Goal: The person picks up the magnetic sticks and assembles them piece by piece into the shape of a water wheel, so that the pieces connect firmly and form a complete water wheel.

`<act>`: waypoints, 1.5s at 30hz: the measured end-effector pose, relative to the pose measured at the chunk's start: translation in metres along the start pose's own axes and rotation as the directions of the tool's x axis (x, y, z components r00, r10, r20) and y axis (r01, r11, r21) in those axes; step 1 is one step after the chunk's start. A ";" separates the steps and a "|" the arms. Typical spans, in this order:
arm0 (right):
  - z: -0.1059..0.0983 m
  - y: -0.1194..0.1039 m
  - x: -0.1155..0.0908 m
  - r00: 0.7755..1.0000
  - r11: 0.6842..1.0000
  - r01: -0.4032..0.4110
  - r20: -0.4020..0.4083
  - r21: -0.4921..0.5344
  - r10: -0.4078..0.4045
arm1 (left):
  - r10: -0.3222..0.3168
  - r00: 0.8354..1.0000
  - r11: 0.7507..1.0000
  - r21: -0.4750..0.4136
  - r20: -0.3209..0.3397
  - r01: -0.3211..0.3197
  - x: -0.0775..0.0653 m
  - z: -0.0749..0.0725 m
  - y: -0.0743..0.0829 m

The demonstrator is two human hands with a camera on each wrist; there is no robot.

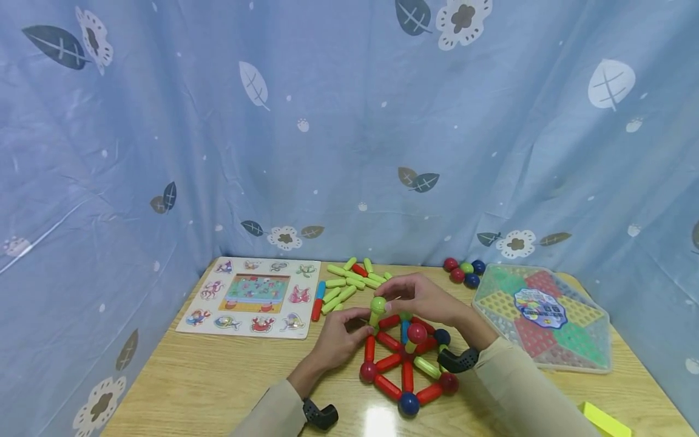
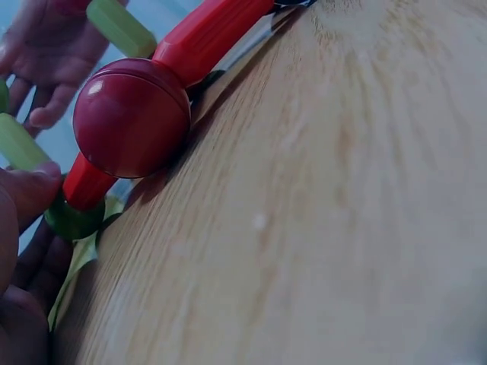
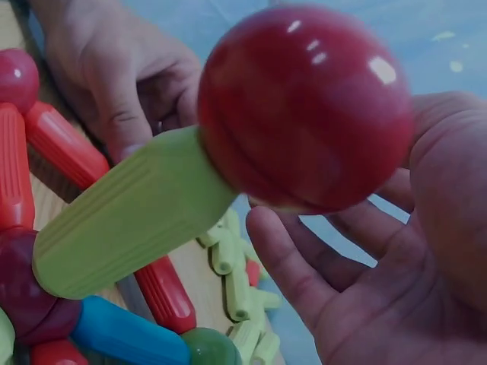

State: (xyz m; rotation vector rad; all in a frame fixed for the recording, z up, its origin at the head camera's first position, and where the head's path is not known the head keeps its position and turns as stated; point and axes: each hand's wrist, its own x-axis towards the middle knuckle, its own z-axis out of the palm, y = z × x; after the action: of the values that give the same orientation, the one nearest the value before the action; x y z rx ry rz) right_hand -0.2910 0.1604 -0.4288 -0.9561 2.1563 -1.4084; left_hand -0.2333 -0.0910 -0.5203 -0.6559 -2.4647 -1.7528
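A magnetic stick-and-ball frame (image 1: 388, 386) of red, blue and light-green rods lies on the table, balls at its joints. At its far left corner a light-green rod (image 1: 375, 320) stands up, topped by a green ball (image 1: 378, 304). My left hand (image 1: 340, 341) pinches this rod low down, thumb beside the lower green ball (image 2: 76, 219). My right hand (image 1: 423, 298) holds the top ball between thumb and index finger, its other fingers loosely spread in the right wrist view. Another light-green rod (image 3: 129, 217) rises from the middle ball, carrying a red ball (image 3: 304, 110).
Loose light-green rods (image 1: 341, 297) lie behind the frame, with a red-and-blue rod pair (image 1: 318, 301) beside them. A picture puzzle board (image 1: 185, 315) is at left. Several loose balls (image 1: 457, 275) and a clear plastic case (image 1: 592, 331) stand at right, a yellow block (image 1: 606, 419) nearer.
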 end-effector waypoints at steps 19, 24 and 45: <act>-0.007 0.060 -0.083 0.911 0.987 0.002 -0.407 0.162 0.065 | -0.027 0.985 0.998 -0.056 -0.172 0.018 -0.010 -0.056 0.000; 0.001 0.083 -0.106 0.908 0.966 -0.007 -0.402 0.258 0.114 | 0.056 0.996 0.940 0.341 -0.071 -0.028 -0.014 -0.073 -0.009; 0.022 0.088 -0.106 0.910 0.986 0.102 -0.388 -0.135 -0.147 | 0.000 0.999 1.000 0.008 0.049 0.000 -0.043 -0.022 0.032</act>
State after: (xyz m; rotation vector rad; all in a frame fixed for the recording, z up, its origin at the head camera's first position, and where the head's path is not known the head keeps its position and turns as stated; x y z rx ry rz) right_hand -0.2330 0.2457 -0.5219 -0.9247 2.5288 -1.6788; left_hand -0.1871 -0.1157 -0.4956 -0.7071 -2.5018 -1.7472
